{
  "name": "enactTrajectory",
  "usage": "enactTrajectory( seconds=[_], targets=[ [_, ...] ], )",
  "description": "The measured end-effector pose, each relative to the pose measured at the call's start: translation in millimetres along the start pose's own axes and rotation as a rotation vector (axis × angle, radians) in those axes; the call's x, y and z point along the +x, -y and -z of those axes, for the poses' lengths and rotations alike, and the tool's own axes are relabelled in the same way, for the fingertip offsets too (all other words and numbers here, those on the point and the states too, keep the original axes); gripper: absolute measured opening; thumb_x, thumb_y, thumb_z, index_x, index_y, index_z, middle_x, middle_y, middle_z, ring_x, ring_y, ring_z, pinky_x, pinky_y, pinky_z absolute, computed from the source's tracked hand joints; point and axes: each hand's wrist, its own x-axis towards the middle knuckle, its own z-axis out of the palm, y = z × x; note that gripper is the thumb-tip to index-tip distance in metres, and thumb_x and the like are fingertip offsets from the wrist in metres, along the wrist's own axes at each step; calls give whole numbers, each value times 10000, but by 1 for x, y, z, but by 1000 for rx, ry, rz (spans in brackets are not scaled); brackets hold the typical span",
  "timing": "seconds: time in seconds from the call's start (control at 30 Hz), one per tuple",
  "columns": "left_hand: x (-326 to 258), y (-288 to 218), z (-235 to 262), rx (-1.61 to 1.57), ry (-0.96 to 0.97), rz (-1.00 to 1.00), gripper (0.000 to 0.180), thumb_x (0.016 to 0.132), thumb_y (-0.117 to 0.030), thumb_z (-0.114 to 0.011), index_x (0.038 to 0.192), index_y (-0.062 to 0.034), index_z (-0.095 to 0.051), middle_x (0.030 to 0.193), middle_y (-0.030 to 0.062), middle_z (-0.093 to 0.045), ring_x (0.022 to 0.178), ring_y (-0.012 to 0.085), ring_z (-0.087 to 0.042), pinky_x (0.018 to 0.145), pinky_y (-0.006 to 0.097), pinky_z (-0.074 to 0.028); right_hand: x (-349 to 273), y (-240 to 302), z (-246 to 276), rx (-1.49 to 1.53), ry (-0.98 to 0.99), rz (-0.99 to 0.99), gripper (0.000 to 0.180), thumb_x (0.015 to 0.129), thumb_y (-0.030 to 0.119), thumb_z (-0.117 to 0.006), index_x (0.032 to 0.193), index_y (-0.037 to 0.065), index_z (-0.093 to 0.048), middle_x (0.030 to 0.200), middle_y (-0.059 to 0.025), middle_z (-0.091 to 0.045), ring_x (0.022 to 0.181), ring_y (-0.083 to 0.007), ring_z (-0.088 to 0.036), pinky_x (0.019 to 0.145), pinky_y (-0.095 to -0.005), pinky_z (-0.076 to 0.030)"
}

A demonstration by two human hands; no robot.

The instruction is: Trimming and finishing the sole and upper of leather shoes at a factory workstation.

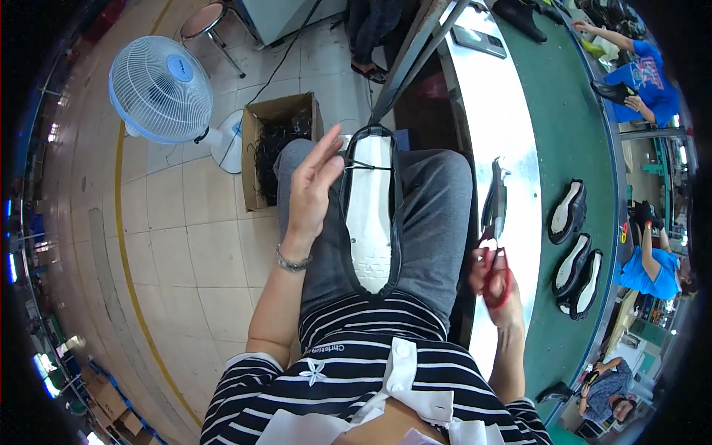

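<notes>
A black shoe upper with a pale sole side facing up (369, 215) rests between my thighs, its far end against a metal post. A dark cord (371, 167) crosses it near that end. My left hand (310, 189) is beside the upper's left edge, fingers stretched out and thumb close to the cord; whether it touches the cord I cannot tell. On the right, over the metal bench edge, my right hand (495, 289) is closed round the red handles of a pair of scissors (498, 259), slightly blurred. The blades point away from me; another metal tool may lie beside them.
A silvery bench strip (512, 96) runs along my right, with a phone (479, 41) on it. Beyond is a green belt (538, 148) carrying several shoes (569, 211). A cardboard box of dark scraps (256, 163) and a fan (162, 89) stand left. Several people work across the belt.
</notes>
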Motion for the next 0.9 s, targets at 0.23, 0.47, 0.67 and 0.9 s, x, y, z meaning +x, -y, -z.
enactTrajectory(
  seconds=[0.23,0.47,0.67,0.9],
  targets=[
    [-7,-7,-27,768,-89,-423,181,854,-139,-696,1000,-33,-695,1159,134,-603,982,281,-631,830,351,-502,3,14,-82,67,455,-373,923,759,763,-571,1234,-24,-494,793,8,-490,626,-66,-501,526,-179,-426],
    [-13,-2,-34,853,-182,-481,77,890,-82,-641,895,-6,-656,1072,120,-637,900,283,-640,778,345,-499,33,8,-106,-100,297,-265,557,967,561,-443,755,52,-522,552,1,-492,426,-98,-491,376,-220,-395],
    [-3,0,-26,1028,-155,-816,58,910,-73,-600,917,-18,-619,893,93,-655,839,254,-644,703,354,-517,18,-10,-77,-447,134,45,357,969,353,-548,772,56,-575,578,5,-532,522,-89,-523,484,-238,-398],
    [0,-83,-40,377,-240,-763,111,989,-79,-519,988,13,-580,809,77,-653,642,88,-567,598,193,-460,32,-28,38,-624,-615,244,374,881,311,-692,1101,10,-666,826,-80,-686,738,-135,-635,680,-270,-491]
  ],
)
